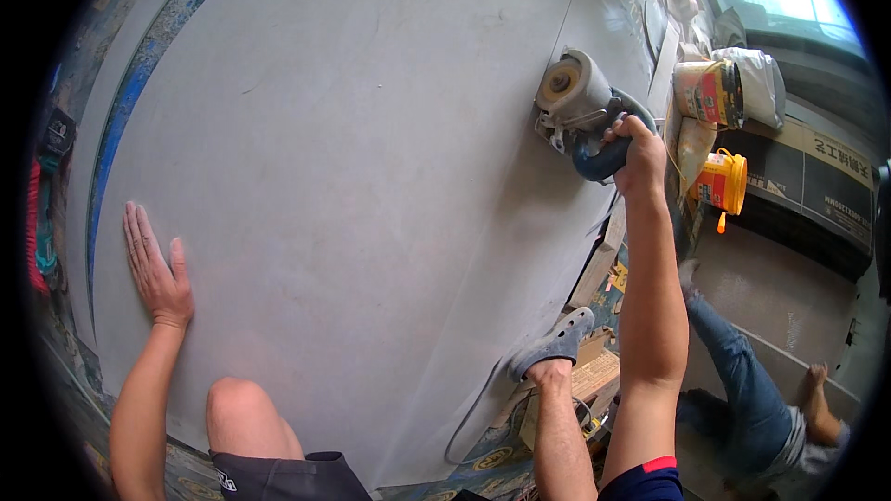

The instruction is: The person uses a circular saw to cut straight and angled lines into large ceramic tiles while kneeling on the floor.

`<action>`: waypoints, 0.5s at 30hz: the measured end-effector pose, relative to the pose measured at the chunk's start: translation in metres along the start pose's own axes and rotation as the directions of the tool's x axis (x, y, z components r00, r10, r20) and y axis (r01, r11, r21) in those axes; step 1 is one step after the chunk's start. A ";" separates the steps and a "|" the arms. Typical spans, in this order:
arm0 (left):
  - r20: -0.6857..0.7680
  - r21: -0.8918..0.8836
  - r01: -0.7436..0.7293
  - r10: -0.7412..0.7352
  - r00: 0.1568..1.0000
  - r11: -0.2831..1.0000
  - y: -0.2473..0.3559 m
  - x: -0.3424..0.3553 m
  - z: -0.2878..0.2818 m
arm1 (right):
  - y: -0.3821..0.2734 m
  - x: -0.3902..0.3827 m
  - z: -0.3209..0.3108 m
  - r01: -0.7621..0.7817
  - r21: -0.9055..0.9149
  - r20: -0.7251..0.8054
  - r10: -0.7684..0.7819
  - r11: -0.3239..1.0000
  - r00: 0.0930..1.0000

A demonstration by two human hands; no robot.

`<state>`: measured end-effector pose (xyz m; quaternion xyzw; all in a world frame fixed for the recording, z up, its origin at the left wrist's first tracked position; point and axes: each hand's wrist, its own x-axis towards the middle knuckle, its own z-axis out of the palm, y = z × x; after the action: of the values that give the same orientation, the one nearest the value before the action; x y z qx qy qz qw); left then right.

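A large pale grey slab (371, 204) fills the middle of the view, with a thin line along its right side. My left hand (156, 274) lies flat on the slab near its left edge, fingers straight. At the upper right of the slab, my right hand (639, 148) grips the dark handle of a dusty power tool (580, 93) with a round wheel housing and brass-coloured centre. My bare left knee (241, 408) rests on the slab; my right foot, in a grey clog (557, 343), is at its right edge, beside a cable.
Wooden battens (608, 241) run along the slab's right side. Beyond are buckets (705, 93), a white sack (756, 88), a large dark box (798, 195) and a window (780, 5). A co-worker in jeans (742, 380) is low at the bottom right. Coloured items (42, 223) line the left edge.
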<state>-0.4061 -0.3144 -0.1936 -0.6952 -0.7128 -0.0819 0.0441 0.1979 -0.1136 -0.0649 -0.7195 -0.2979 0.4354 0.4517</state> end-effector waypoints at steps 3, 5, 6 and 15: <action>0.003 -0.011 -0.011 0.011 1.000 1.000 -0.001 -0.001 -0.001 | 0.002 0.001 -0.002 -0.001 0.011 0.004 0.001 1.000 1.000; 0.008 -0.020 -0.021 0.021 1.000 1.000 0.000 -0.003 -0.005 | 0.003 0.001 -0.002 -0.014 0.012 0.001 0.014 1.000 1.000; 0.010 -0.025 -0.026 0.026 1.000 0.999 0.000 -0.004 -0.006 | 0.003 0.000 -0.002 -0.021 0.013 -0.001 0.021 1.000 1.000; 0.021 -0.054 -0.022 0.024 1.000 0.998 -0.001 -0.010 -0.009 | 0.004 -0.008 -0.001 -0.027 0.036 -0.026 0.028 0.999 0.999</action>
<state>-0.4074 -0.3256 -0.1861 -0.7051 -0.7027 -0.0931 0.0188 0.1952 -0.1218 -0.0657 -0.7211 -0.2742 0.4373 0.4621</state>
